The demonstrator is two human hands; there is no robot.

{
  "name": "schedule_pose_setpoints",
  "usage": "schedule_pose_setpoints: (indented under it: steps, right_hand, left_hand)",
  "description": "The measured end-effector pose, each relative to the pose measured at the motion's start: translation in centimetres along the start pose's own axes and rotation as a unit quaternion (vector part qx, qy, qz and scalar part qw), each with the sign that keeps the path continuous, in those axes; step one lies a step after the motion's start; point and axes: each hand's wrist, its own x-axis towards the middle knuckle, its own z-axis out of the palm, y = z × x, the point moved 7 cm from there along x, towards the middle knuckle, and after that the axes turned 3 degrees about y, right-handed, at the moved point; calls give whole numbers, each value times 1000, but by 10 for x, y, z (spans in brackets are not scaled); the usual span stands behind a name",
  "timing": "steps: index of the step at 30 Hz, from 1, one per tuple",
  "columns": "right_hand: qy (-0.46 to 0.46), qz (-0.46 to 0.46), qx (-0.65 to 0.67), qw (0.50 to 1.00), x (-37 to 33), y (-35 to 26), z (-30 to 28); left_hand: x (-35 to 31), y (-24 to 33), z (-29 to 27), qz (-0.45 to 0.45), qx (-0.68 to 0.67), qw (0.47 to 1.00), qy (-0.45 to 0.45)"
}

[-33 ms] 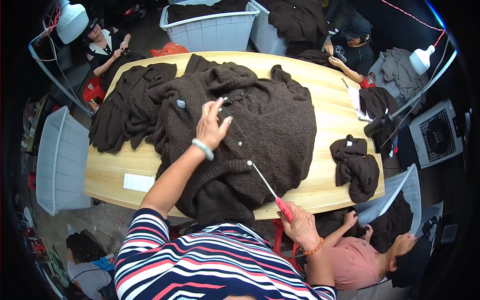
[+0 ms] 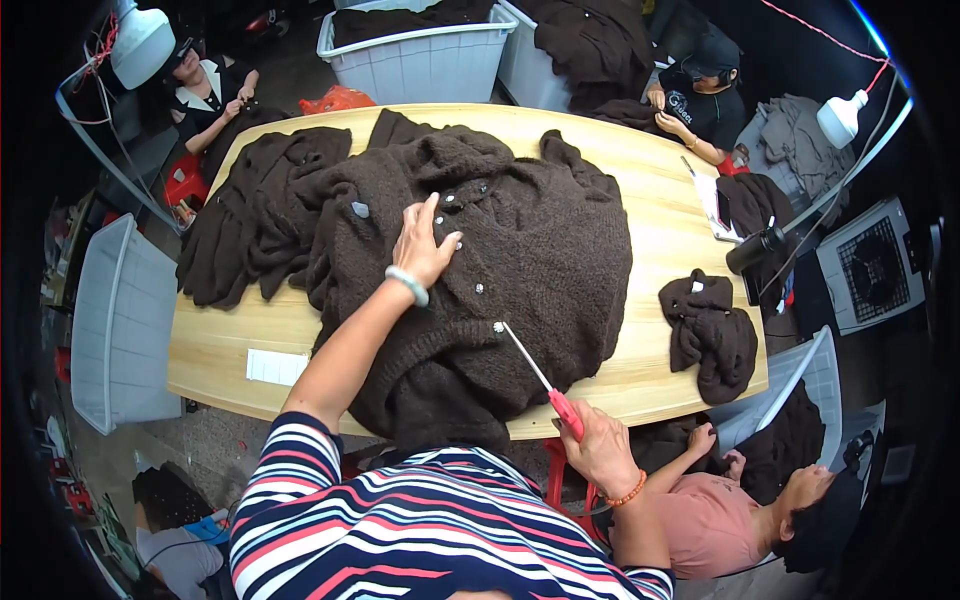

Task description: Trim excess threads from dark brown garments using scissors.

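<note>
A large dark brown knitted cardigan (image 2: 545, 250) with small pale buttons lies spread over a light wooden table (image 2: 665, 190). My left hand (image 2: 425, 245) rests flat on it beside the button row, fingers apart, a pale bracelet on the wrist. My right hand (image 2: 600, 450) is at the table's near edge, closed on the red handle of a thin metal-rod tool (image 2: 540, 382). The rod's pale tip touches the cardigan's lower part.
More brown knitwear (image 2: 260, 210) is heaped at the table's left, and a small brown bundle (image 2: 710, 335) lies at the right. A white card (image 2: 275, 367) lies near the front edge. White bins (image 2: 425, 55) (image 2: 120, 320) stand behind and left. Other people (image 2: 700, 95) (image 2: 760, 500) sit around.
</note>
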Motion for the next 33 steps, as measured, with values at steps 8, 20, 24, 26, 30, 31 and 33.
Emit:
schedule_pose_setpoints:
  steps: [8, 20, 24, 26, 30, 31, 33]
  right_hand:
    - [-7, -13, -50, 999, 77, -43, -6]
    - [-126, -32, -96, 987, 52, -44, 16]
    - [-124, -1, -85, 989, 48, -53, 11]
    - [-105, -1, -83, 991, 57, -55, 12]
    - [-155, -41, -63, 985, 55, -61, 22]
    - [-149, -46, -60, 986, 52, -59, 20]
    - [-134, -40, -61, 988, 52, -55, 16]
  left_hand:
    - [-11, -56, 48, -72, -109, 989, -69]
    - [-54, -16, 15, 32, -197, 980, -24]
    - [-84, 1, 16, 116, -107, 987, -20]
    - [-91, -2, 17, 126, -82, 989, -20]
    - [-93, -21, 11, 79, -170, 980, -71]
    - [-95, -25, 7, 77, -186, 976, -78]
    - [-103, -31, -1, 69, -197, 975, -77]
